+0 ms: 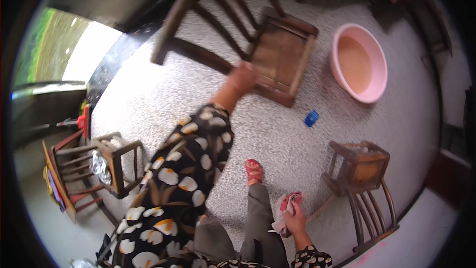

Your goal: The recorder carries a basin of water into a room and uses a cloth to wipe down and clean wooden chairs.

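My left hand is stretched forward and grips a dark wooden chair where a back post meets the seat. The slatted back of this chair reaches up and to the left. Whether its legs touch the floor is hidden beneath the seat. Low in the view, beside my right leg, my right hand is closed around a crumpled pink and white cloth. A small blue object, perhaps a packet or box, lies on the floor to the right of the gripped chair.
A pink plastic basin of cloudy brownish water stands on the speckled floor. One wooden chair is at right. Another chair, bearing silvery crumpled material, stands left near a leaning board. Daylight enters through an opening upper left.
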`<state>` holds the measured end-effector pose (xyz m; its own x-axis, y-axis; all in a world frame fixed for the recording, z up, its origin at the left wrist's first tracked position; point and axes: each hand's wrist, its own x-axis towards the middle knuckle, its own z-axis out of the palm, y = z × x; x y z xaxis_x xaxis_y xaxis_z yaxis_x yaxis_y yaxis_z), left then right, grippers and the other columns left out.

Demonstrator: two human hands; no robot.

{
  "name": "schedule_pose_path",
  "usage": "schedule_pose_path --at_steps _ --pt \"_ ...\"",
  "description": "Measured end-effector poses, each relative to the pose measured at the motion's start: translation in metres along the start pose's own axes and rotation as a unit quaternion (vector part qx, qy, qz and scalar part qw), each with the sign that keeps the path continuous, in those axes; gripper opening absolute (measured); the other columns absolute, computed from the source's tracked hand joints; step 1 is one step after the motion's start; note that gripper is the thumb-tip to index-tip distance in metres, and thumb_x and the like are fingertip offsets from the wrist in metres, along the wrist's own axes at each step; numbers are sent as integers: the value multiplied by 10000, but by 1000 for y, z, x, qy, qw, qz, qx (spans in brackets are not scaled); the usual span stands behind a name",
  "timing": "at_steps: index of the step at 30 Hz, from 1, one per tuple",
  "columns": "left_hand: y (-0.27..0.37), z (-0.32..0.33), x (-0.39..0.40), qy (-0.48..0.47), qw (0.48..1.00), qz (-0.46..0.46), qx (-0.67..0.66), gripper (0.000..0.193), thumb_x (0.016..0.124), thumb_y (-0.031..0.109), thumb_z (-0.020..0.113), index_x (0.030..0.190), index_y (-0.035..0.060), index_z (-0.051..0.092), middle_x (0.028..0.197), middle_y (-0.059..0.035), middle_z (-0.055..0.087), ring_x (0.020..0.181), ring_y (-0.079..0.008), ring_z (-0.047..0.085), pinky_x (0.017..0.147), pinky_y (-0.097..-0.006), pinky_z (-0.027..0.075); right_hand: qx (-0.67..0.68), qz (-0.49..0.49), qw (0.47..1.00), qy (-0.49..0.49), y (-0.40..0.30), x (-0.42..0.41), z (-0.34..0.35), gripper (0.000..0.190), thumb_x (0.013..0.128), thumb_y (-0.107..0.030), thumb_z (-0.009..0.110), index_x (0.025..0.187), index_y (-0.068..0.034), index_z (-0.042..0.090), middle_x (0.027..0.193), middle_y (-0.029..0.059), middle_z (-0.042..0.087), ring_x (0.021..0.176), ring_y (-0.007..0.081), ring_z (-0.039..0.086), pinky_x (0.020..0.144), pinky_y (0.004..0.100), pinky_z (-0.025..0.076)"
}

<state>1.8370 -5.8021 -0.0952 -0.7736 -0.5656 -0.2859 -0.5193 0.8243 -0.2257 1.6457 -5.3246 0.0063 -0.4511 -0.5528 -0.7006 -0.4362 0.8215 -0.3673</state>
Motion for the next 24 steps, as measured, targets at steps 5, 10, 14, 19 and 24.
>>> schedule_pose_path --at_steps 5,10,14,19,24 --pt "48 40 -168 128 950 9 -285 359 822 150 499 1174 154 567 1099 -72 565 1063 -226 522 969 -409 383 -18 -108 994 -14 -31 10 50 484 769 -116 668 1224 -9 542 1094 146 628 1005 230 612 883 342 473" --pt "25 139 -445 40 773 -444 -451 533 643 38 612 1172 85 588 1125 -149 590 1084 -340 542 922 -435 440 42 -121 989 -79 -112 -38 112 448 804 -25 625 1233 19 504 1106 126 607 999 205 589 880 319 469" --pt "-37 169 -622 -151 559 -720 -382 537 729 138 637 1244 82 494 1210 -170 529 1128 -354 520 936 -437 442 69 -83 992 -63 -156 -84 187 464 746 -53 667 1186 37 553 1090 172 627 974 258 625 874 343 475" --pt "-112 222 -798 -94 458 -820 -329 599 760 132 636 1311 105 403 1322 -168 432 1187 -366 483 963 -451 423 -76 -149 970 -175 -212 -147 313 486 745 -176 705 1192 -35 578 1067 182 619 975 287 617 866 369 478" --pt "-157 253 -886 -147 357 -833 -397 970 713 126 721 1472 324 150 1548 -87 64 1379 -357 253 1064 -585 261 -148 -284 911 -260 -270 -214 400 495 740 -241 732 1173 -46 595 1029 180 604 957 313 603 850 375 481"
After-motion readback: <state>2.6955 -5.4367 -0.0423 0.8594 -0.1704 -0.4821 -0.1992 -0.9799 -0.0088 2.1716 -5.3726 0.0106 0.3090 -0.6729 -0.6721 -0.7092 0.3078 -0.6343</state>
